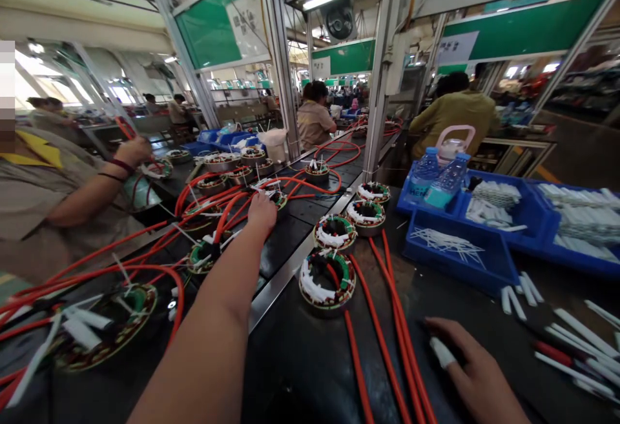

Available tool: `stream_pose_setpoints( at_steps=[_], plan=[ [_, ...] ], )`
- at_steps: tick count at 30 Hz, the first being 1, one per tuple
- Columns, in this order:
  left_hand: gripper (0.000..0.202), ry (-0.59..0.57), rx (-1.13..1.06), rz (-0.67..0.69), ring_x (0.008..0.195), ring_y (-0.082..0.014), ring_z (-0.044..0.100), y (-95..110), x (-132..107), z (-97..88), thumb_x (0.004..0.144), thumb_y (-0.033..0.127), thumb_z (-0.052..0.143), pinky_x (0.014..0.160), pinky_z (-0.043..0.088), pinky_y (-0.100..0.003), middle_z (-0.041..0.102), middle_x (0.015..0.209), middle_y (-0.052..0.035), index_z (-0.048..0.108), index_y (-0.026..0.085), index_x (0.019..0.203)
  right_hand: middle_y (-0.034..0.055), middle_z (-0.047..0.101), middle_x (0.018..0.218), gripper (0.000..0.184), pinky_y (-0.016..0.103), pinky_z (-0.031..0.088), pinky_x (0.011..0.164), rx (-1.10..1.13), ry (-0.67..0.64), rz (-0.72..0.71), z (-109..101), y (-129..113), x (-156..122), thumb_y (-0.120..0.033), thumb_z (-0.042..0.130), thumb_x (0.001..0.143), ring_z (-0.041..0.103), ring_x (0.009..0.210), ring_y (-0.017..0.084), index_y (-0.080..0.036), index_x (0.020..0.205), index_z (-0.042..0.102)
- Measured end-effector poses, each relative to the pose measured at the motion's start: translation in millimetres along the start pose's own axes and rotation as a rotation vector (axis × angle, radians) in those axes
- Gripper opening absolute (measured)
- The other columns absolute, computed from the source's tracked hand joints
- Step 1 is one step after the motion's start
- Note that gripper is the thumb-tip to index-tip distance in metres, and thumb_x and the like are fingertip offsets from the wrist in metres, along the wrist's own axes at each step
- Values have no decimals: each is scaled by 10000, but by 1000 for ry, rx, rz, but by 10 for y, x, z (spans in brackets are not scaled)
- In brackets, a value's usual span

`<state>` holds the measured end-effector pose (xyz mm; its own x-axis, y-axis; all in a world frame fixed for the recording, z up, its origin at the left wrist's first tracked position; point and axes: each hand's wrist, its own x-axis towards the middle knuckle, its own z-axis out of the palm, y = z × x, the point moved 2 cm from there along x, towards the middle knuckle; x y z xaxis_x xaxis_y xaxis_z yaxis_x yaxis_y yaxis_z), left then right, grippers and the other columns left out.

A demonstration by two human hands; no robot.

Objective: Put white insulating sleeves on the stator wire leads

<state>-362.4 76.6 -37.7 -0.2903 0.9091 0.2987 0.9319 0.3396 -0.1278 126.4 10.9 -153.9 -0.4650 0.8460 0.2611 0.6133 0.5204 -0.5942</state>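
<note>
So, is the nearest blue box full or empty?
Neither, just partly filled: thin white strips lie in the nearest blue box, with bare blue showing around them.

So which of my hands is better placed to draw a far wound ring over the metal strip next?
Probably your left hand: it reaches past the metal strip to a wound ring, its grip hidden. Your right hand is on the near side, by the loose white tubes.
</note>
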Motion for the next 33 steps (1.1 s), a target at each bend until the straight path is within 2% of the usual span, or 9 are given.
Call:
stream_pose_setpoints(
  at_steps=[4,8,13,16,20,22,26,29,33],
  plan=[
    [351,-57,107,100,1175,-277,418,-70,111,-3,777,437,600,1032,205,-498,573,1120,-101,621,125,937,29,653,1071,497,282,505,879,-95,64,-119,-29,-68,92,-167,385,603,613,1011,181,-201,1019,655],
    [418,-56,143,221,1132,-347,413,61,-17,-104,671,512,635,1032,140,-488,604,1011,-152,674,110,778,19,668,1036,465,226,525,819,-151,60,-214,-70,-94,96,-145,390,601,637,962,163,-219,949,689],
    [546,-162,56,567,1136,-281,431,159,-240,-234,596,629,632,1033,233,-384,580,1126,-94,678,167,884,20,663,1055,437,200,518,821,-117,23,-224,-79,-25,97,-136,422,624,639,956,162,-232,951,696],
    [610,-275,-85,693,1199,-273,406,55,-298,-250,510,510,743,1071,205,-384,544,1220,-83,625,199,1021,12,656,1075,449,214,515,841,-81,-21,-204,-63,26,89,-128,437,620,633,973,174,-247,968,693],
    [429,-324,-138,586,1113,-258,495,-22,-372,-212,471,391,795,1022,296,-342,644,1003,-71,642,224,835,11,666,1050,446,239,539,806,-25,9,-193,-69,9,87,-144,432,612,644,946,193,-259,950,700],
    [372,-297,-143,465,1032,-268,541,21,-436,-203,498,424,781,967,349,-357,657,927,-75,630,219,769,9,670,1035,446,247,544,800,-2,13,-161,-74,-18,94,-148,423,597,645,942,198,-261,923,705],
    [372,-197,-184,151,895,-277,595,139,-575,-273,670,539,626,831,422,-380,665,852,-97,615,183,778,5,670,1027,444,258,538,816,19,27,-104,-69,-37,104,-159,404,579,638,961,196,-262,889,705],
    [372,-167,-283,14,782,-217,623,199,-698,-453,773,526,508,705,456,-294,680,816,-51,618,184,867,6,662,1045,430,279,531,834,25,27,-76,-43,-7,102,-182,407,598,628,983,198,-262,903,700],
    [390,-144,-433,23,754,-169,619,378,-1004,-931,790,527,488,686,452,-243,682,848,5,618,195,948,6,649,1068,416,327,505,882,51,-3,-22,-9,47,85,-212,408,610,611,1014,206,-264,910,692]
  ],
)
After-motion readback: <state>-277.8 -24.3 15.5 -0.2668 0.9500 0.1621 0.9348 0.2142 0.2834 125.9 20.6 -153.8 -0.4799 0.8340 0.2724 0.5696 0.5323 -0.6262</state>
